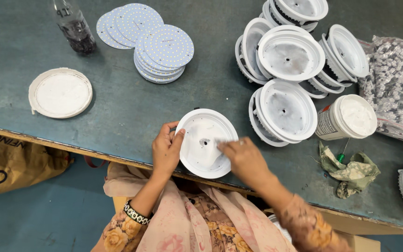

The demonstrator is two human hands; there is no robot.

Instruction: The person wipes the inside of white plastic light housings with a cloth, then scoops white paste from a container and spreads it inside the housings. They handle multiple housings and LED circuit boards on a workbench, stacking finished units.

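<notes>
While the left hand (166,150) curled its fingers around the near-left rim of a round white housing (206,143) at the table's front edge, the right hand (244,159) lay over the housing's right side, fingers bent and tips pressed to its pasted inner face; whether those fingers pinched anything I could not tell. Just right of the housing stood a pile of similar white housings (285,70), and past that pile an open white tub of paste (348,117) and a clear bag of small parts (395,88). Beyond the housing lay a stack of round LED boards (164,51). Well left of it rested a white lid (60,93); a crumpled green rag (350,170) lay to its right
</notes>
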